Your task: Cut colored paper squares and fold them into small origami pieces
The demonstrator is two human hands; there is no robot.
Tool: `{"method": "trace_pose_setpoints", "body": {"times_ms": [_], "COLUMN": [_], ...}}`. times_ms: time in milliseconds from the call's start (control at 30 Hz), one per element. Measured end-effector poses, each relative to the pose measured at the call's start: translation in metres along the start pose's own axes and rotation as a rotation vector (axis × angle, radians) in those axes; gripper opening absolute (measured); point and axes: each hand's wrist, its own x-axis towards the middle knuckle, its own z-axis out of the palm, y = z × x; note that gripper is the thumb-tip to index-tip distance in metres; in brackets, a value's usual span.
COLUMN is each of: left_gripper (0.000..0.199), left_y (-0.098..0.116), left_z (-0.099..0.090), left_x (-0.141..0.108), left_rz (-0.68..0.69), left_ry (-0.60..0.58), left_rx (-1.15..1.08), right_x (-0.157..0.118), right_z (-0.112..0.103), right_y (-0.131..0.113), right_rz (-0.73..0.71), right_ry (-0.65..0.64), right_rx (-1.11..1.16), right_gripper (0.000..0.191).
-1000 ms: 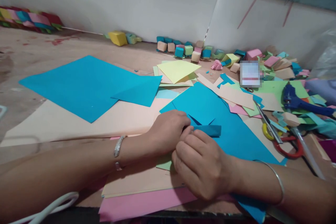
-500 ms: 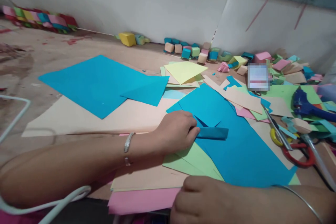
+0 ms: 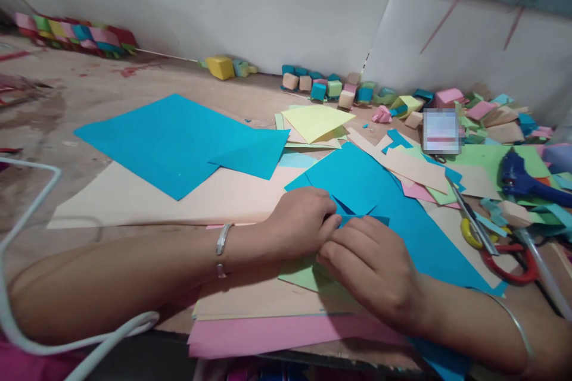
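A narrow folded strip of blue paper (image 3: 379,219) lies on a larger blue paper sheet (image 3: 420,232). My left hand (image 3: 300,221) is closed on the strip's left end, thumb and fingers pinched together. My right hand (image 3: 373,265) is closed too, its curled fingers over the strip and close against the left fingertips. It covers most of the strip, and what its fingertips grip is partly hidden. Under the hands, green paper (image 3: 299,277) rests on a peach sheet (image 3: 250,300), with pink paper (image 3: 250,336) at the table's front edge.
Blue sheets (image 3: 179,143) overlap a long peach sheet (image 3: 147,205) on the left. Scissors (image 3: 509,263) and a blue glue gun (image 3: 531,181) lie right, among paper scraps. Small paper boxes (image 3: 319,90) line the wall. A white cable (image 3: 27,208) loops near my left arm.
My right hand has moved up from the front edge to the blue strip, meeting my left hand and covering much of the strip. My left hand has stayed in place.
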Motion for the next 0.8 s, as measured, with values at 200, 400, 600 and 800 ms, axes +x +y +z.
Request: {"method": "trace_pose_setpoints", "body": {"times_ms": [200,400,600,800], "left_gripper": [0.027,0.031,0.033,0.035], "left_y": [0.001,0.001,-0.001,0.0], "left_z": [-0.002,0.0,0.002,0.002], "left_x": [0.0,-0.002,-0.005,-0.007], "left_rz": [0.0,-0.004,0.024,0.035], "left_ry": [-0.028,-0.004,0.002,-0.005], "left_rx": [0.014,0.014,0.014,0.016], "right_x": [0.006,0.003,-0.023,-0.038], "right_z": [0.008,-0.005,-0.042,-0.042], "right_y": [-0.004,-0.001,0.038,0.05], "right_rz": [-0.004,-0.099,0.326,0.622], "right_ry": [0.027,-0.02,-0.058,-0.267], "right_rx": [-0.037,-0.034,0.008,0.255], "right_gripper": [0.032,0.029,0.01,0.012]}}
